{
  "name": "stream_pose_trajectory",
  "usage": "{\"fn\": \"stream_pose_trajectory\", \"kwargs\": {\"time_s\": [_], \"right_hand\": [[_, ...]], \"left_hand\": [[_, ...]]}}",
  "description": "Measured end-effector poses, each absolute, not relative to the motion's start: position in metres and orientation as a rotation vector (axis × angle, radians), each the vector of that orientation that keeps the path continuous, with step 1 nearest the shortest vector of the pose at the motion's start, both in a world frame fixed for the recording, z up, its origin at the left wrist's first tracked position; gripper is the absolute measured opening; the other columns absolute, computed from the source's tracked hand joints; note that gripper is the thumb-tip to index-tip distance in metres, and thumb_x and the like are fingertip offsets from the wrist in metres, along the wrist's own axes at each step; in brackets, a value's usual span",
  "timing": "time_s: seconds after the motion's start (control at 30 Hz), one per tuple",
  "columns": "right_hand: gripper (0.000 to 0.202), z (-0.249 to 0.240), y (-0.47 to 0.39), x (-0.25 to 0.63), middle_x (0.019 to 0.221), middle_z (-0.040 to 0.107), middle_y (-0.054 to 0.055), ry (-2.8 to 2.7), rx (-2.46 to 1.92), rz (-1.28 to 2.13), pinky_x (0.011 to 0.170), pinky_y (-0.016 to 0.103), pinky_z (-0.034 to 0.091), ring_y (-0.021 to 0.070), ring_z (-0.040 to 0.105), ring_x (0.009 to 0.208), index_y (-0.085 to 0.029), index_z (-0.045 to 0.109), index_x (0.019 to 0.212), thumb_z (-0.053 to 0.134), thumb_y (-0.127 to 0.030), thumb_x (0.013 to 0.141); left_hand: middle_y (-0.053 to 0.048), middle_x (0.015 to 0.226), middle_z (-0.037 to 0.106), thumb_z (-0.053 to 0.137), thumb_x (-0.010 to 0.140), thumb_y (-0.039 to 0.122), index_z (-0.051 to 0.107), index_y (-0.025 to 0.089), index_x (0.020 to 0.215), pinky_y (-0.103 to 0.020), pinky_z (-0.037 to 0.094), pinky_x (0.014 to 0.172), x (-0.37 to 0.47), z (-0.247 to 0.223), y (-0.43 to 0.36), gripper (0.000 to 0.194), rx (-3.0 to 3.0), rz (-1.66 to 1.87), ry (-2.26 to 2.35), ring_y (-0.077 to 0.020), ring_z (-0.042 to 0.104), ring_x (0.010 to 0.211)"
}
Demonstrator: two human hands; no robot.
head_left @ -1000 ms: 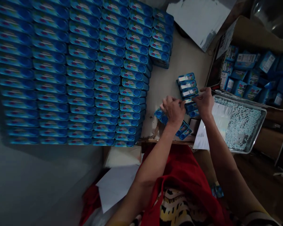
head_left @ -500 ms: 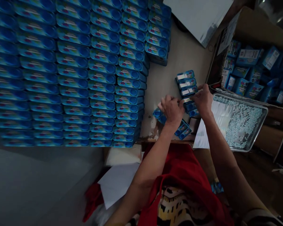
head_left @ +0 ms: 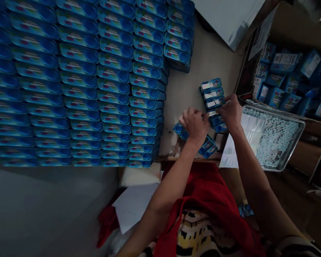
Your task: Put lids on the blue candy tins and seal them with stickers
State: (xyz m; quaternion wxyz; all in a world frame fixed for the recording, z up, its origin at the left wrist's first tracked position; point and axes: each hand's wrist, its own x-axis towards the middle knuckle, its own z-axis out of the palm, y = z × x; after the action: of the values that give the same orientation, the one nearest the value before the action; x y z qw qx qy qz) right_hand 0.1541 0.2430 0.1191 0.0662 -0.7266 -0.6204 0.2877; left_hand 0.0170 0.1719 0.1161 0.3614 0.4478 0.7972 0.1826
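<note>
Strip (head_left: pixel 212 113), pinched at both ends.
Your left hand (head_left: pixel 194 125): curled, fingertips closed on its left end. Your right hand (head_left: pixel 230 111): thumb and finger gripping the other. Strip lies over the blue packs (head_left: pixel 219 92) on the tabletop (head_left: pixel 182 92).
</note>
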Motion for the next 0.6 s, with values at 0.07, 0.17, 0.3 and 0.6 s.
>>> {"fn": "stream_pose_trajectory", "kwargs": {"time_s": [0.07,0.17,0.3,0.6], "right_hand": [[0.036,0.116,0.242,0.154,0.082,0.071,0.000,-1.858,-2.217,0.849,0.089,0.044,0.053,0.0272,0.071,0.089,-0.026,0.056,0.116,0.071,-0.030,0.084],[0.039,0.110,0.243,0.162,0.091,0.070,0.003,-1.819,-2.218,0.752,0.089,0.043,0.052,0.0263,0.069,0.092,-0.024,0.058,0.113,0.076,-0.037,0.081],[0.042,0.101,0.246,0.181,0.089,0.068,0.002,-1.728,-2.258,0.785,0.080,0.038,0.052,0.0228,0.064,0.083,-0.023,0.059,0.098,0.082,-0.049,0.074],[0.022,0.100,0.237,0.170,0.090,0.070,0.002,-1.697,-2.289,0.943,0.080,0.034,0.048,0.0211,0.063,0.085,-0.024,0.063,0.096,0.068,-0.045,0.092]], "left_hand": [[-0.016,0.119,0.069,0.070,0.096,0.034,0.075,0.021,0.081,-0.060,0.034,0.116,0.017,0.113,0.174,0.020,1.145,0.460,2.055,-0.0410,0.053,0.129],[-0.015,0.115,0.071,0.071,0.095,0.035,0.076,0.023,0.080,-0.060,0.036,0.114,0.011,0.105,0.183,0.020,1.116,0.412,2.036,-0.0419,0.054,0.128],[-0.013,0.097,0.072,0.081,0.088,0.038,0.076,0.024,0.074,-0.057,0.044,0.107,-0.006,0.091,0.201,0.020,1.146,0.265,1.928,-0.0413,0.061,0.121],[-0.008,0.093,0.079,0.081,0.083,0.039,0.081,0.027,0.082,-0.042,0.053,0.090,-0.006,0.070,0.226,0.011,1.314,-0.003,1.778,-0.0345,0.074,0.100]]}}
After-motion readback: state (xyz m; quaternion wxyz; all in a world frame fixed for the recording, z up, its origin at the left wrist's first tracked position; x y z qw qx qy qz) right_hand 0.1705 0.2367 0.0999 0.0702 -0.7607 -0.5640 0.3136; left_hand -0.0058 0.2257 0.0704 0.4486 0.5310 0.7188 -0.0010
